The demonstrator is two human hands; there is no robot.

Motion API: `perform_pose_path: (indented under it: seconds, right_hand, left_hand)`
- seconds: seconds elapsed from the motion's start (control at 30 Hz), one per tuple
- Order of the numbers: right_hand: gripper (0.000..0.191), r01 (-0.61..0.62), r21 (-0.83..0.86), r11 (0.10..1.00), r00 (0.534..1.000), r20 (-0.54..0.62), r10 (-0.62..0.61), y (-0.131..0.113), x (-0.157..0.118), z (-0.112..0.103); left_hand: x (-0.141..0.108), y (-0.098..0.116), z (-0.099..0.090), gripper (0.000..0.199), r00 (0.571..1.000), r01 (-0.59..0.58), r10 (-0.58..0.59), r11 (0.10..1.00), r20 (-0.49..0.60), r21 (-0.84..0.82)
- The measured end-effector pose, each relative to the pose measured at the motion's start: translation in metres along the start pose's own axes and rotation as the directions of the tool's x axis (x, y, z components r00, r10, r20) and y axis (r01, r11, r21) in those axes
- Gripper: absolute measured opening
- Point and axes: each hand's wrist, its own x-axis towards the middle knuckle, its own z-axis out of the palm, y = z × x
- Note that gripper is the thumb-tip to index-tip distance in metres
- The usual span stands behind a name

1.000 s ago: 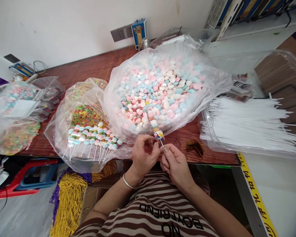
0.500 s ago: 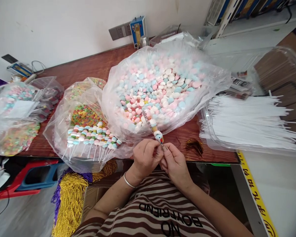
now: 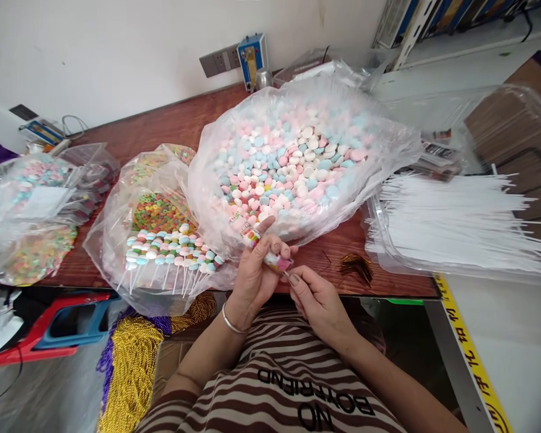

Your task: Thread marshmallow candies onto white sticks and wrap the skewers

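Observation:
A wrapped candy skewer (image 3: 276,261), with pastel pieces under printed clear film, lies across the palm of my left hand (image 3: 258,273). The fingers of that hand curl around the wrapper, and its far end sticks out past the thumb side. My right hand (image 3: 314,296) pinches the thin stick at the near end of the skewer between thumb and forefinger. Just beyond both hands lies a big clear bag of pastel candy discs (image 3: 302,165). A row of candy skewers (image 3: 174,248) on white sticks rests on another clear bag to the left.
White sticks (image 3: 451,222) fill a clear plastic tray at the right. Golden twist ties (image 3: 357,268) lie on the brown table (image 3: 397,273). Ring candies (image 3: 160,210) show in the left bag. Gold bead strands (image 3: 133,367) hang below the table edge. A blue device (image 3: 252,57) stands against the wall.
My left hand has turned palm up and opened from its pinch to cradle the wrapped skewer. The skewer has tilted and shifted left. My right hand stays at the stick end, slightly lower.

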Motion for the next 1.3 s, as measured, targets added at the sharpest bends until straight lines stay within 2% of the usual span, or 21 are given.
perform_pose_path:
  seconds: [0.1,0.27,0.4,0.53,0.6,0.7,0.8,0.87,0.97,1.1,1.17,1.23,1.3]
  right_hand:
    - [0.029,0.006,-0.022,1.000,1.000,0.003,-0.006,0.001,-0.001,0.002]
    - [0.025,0.107,-0.069,0.992,0.981,-0.158,-0.116,0.007,0.005,0.007]
    - [0.028,0.050,0.026,0.998,0.987,-0.153,-0.045,0.011,0.010,0.010]
    - [0.029,0.050,0.155,0.987,0.980,-0.198,-0.018,0.015,0.012,0.015]
    - [0.032,-0.003,0.263,0.965,0.987,-0.157,0.046,0.016,0.013,0.017]
    - [0.036,-0.051,0.400,0.915,0.993,-0.073,0.088,0.017,0.015,0.016]
    - [0.037,-0.027,0.422,0.906,0.996,-0.069,0.062,0.014,0.016,0.011]
    - [0.037,-0.029,0.412,0.911,0.996,-0.063,0.060,0.010,0.016,0.010]
    - [0.038,-0.050,0.417,0.907,0.998,-0.018,0.064,0.009,0.015,0.012]
    - [0.036,-0.137,0.516,0.845,0.991,0.067,0.119,0.013,0.013,0.015]
    - [0.034,-0.173,0.511,0.842,0.985,0.094,0.145,0.013,0.012,0.012]
    - [0.029,-0.127,0.407,0.905,0.992,0.035,0.123,0.011,0.012,0.007]
    - [0.027,-0.015,0.271,0.962,0.993,-0.110,0.046,0.008,0.013,0.002]
  left_hand:
    - [-0.004,-0.011,0.004,0.040,1.000,0.018,-0.019,0.999,-0.014,-0.029]
    - [-0.014,-0.035,0.006,0.035,0.999,0.046,-0.047,0.997,0.018,0.063]
    - [-0.017,-0.038,0.002,0.035,0.996,0.084,-0.085,0.980,-0.004,0.181]
    - [-0.017,-0.037,-0.004,0.036,0.995,-0.004,-0.034,0.924,0.093,0.383]
    - [-0.017,-0.037,-0.007,0.031,0.992,-0.001,-0.051,0.907,0.112,0.422]
    - [-0.016,-0.035,-0.008,0.032,0.994,0.061,-0.088,0.944,0.069,0.325]
    - [-0.014,-0.026,-0.010,0.045,0.998,0.042,-0.051,0.982,0.042,0.185]
    - [-0.012,-0.018,-0.012,0.044,0.999,0.023,-0.028,0.983,0.025,0.184]
    - [-0.010,-0.012,-0.013,0.038,0.997,0.072,-0.067,0.975,-0.028,0.208]
    - [-0.012,-0.018,-0.014,0.037,0.989,0.144,-0.131,0.967,-0.074,0.210]
    - [-0.012,-0.022,-0.016,0.037,0.984,0.163,-0.142,0.962,-0.109,0.217]
    - [-0.011,-0.026,-0.018,0.033,0.982,0.141,-0.108,0.966,-0.155,0.218]
    - [-0.010,-0.029,-0.021,0.029,0.982,0.075,-0.030,0.967,-0.188,0.242]
